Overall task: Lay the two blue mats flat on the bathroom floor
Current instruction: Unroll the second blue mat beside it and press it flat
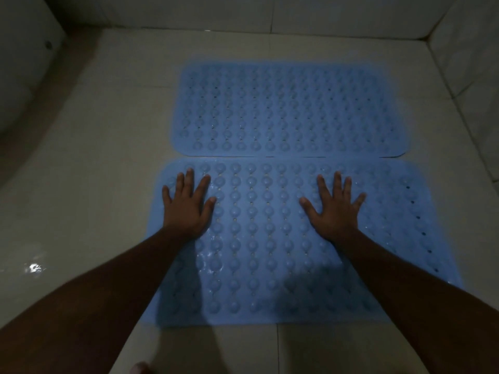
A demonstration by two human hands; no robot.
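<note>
Two blue mats with rows of round bumps and small holes lie flat on the pale tiled floor. The far mat [290, 109] sits toward the back wall. The near mat [259, 238] lies just in front of it, their long edges almost touching. My left hand [189, 206] presses palm down on the near mat's left part, fingers spread. My right hand [336, 209] rests palm down right of the mat's middle, fingers spread too. Neither hand holds anything.
Tiled walls [270, 14] close the floor at the back and on the right. A white curved fixture [24, 76] stands at the left. A wet shine [33, 267] glints on the floor at the left. A toe [139, 368] shows at the bottom edge.
</note>
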